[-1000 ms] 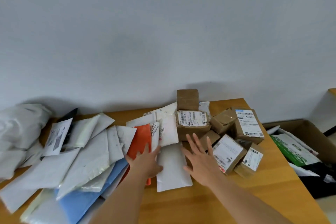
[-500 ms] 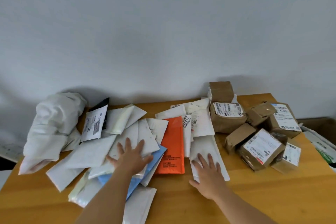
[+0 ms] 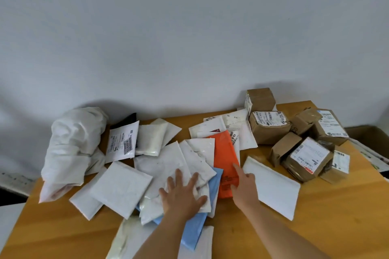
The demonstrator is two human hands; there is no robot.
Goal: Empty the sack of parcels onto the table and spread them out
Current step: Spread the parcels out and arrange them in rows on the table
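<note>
The flat white plastic mail bags [image 3: 168, 166] lay in a messy, overlapping pile in the middle of the wooden table [image 3: 315, 227]. They looked light, soft and slippery, so flat palms pushing on top would probably slide them best. The left hand [image 3: 181, 193] pressed on the pile with fingers spread wide. The right hand [image 3: 244, 185] touched the orange plastic mail bag [image 3: 225, 153] with straight fingers. Right of the pile sat stiff brown cardboard boxes [image 3: 294, 136]. Left of it slumped the crumpled white cloth sack [image 3: 71, 143].

Sack [image 3: 72, 149] left on table [image 3: 328, 227], mailers [image 3: 168, 166] middle, boxes [image 3: 294, 139] right
</note>
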